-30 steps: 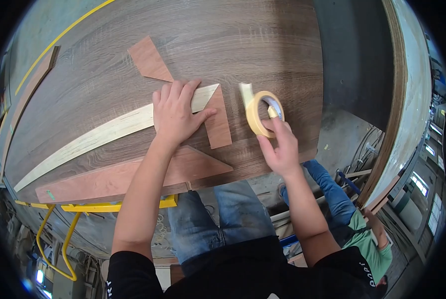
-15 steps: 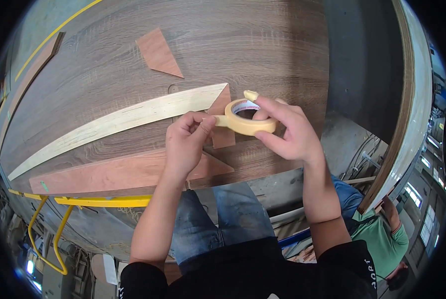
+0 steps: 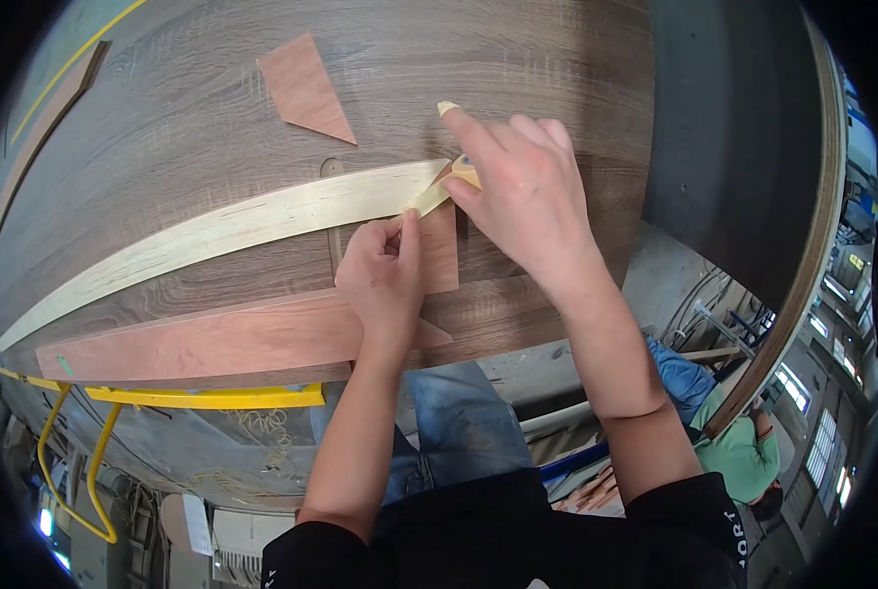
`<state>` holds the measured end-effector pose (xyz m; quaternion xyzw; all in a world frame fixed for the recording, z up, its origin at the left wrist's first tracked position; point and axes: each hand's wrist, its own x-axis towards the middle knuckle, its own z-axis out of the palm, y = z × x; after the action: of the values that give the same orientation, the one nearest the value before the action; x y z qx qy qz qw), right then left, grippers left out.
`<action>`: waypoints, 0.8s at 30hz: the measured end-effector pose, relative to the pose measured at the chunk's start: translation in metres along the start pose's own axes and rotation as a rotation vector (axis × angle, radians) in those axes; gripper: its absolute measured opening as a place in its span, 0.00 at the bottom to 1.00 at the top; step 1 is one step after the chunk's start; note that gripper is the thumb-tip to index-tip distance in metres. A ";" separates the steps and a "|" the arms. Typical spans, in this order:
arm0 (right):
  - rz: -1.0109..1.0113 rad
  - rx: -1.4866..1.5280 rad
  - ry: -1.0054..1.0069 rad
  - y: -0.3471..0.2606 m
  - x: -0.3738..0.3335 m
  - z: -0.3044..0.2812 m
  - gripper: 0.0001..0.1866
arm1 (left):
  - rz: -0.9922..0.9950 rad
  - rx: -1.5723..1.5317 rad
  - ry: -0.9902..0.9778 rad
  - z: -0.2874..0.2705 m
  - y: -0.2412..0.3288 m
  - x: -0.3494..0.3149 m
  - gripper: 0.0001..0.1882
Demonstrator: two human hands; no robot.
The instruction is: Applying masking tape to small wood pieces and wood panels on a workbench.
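My left hand [image 3: 385, 270] pinches the free end of a strip of cream masking tape [image 3: 434, 200] at the right end of a long, curved pale wood strip [image 3: 213, 233]. Beyond it, my right hand [image 3: 532, 191] grips the masking tape roll [image 3: 466, 173], mostly hidden behind the fingers. Its index finger is stretched out, with a yellowish wrap on the tip. The taut tape slants across the seam where the pale strip meets a reddish plywood piece [image 3: 443, 253]. Whether the tape is stuck down there, I cannot tell.
A tapered reddish board [image 3: 203, 339] lies along the near edge of the wood-grain table [image 3: 507, 304]. Farther off is a reddish offcut [image 3: 309, 90]. A yellow metal rail [image 3: 213, 396] runs below the table's near left edge. A person in green [image 3: 738, 456] is at lower right.
Both hands have moved away from me to the seam, bringing the tape down over it. My right hand has turned, so its back now covers most of the roll.
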<state>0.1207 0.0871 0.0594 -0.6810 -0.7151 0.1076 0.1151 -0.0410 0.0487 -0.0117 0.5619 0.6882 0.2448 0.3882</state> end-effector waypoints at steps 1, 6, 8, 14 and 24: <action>0.006 -0.036 -0.005 -0.001 0.001 0.000 0.30 | 0.026 0.018 0.017 0.002 0.000 -0.001 0.12; -0.016 -0.056 -0.021 -0.001 -0.003 -0.001 0.31 | 0.271 0.096 0.103 -0.002 -0.007 0.000 0.08; -0.017 -0.036 -0.026 0.001 -0.009 -0.005 0.31 | 0.344 0.117 0.127 -0.005 -0.008 -0.002 0.08; 0.026 -0.109 0.005 0.025 -0.031 -0.016 0.33 | 0.541 0.223 0.066 -0.003 -0.007 0.001 0.22; 0.129 -0.054 0.175 0.052 -0.062 -0.005 0.32 | 0.615 0.441 0.040 0.022 -0.019 0.018 0.50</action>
<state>0.1742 0.0281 0.0473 -0.7352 -0.6597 0.0358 0.1515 -0.0355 0.0592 -0.0436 0.8074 0.5310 0.2070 0.1528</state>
